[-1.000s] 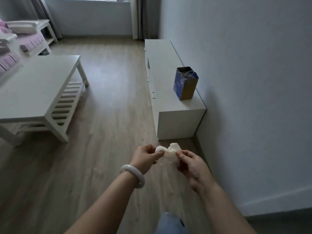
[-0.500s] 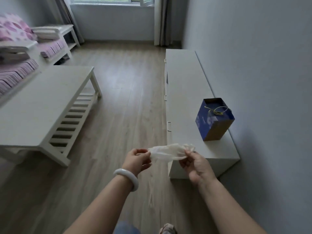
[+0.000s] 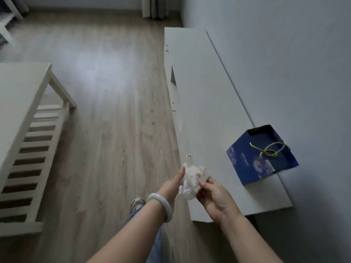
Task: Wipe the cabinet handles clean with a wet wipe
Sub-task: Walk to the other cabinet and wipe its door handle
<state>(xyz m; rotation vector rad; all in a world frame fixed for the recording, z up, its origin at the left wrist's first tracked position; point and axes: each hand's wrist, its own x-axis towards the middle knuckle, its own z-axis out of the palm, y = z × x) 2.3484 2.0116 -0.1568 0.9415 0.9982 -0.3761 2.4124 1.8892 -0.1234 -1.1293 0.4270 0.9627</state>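
Both hands hold the wipe (image 3: 190, 182), bunched into a loose white wad near frame centre. The left hand (image 3: 171, 186) lies flat along its 9 o'clock side, fingers extended, while the right hand (image 3: 213, 196) pinches it from 4 o'clock with thumb and fingertips closed on the fabric. The wad hangs just in front of the cabinet (image 3: 201, 111), above its front edge.

The nearest handle (image 3: 188, 158) sits just beyond the wad at 12 o'clock, a thin white loop on the cabinet front. Two more follow along that front toward 12 o'clock: a middle handle (image 3: 172, 106) and a far handle (image 3: 166, 48).

Risks, as I judge them:
- The wad is crumpled, so little clean surface faces out; it may smear more than lift dirt unless spread or folded first.
- The handles are narrow and seen almost edge-on from above, so the undersides and backs could easily be missed.
- The grip is light and split between two hands; passing to one hand could let the wipe drop to the floor (image 3: 114, 130).
- The bag (image 3: 262, 154) stands on the cabinet top at 3 o'clock of the hands, and a careless right elbow could knock it.
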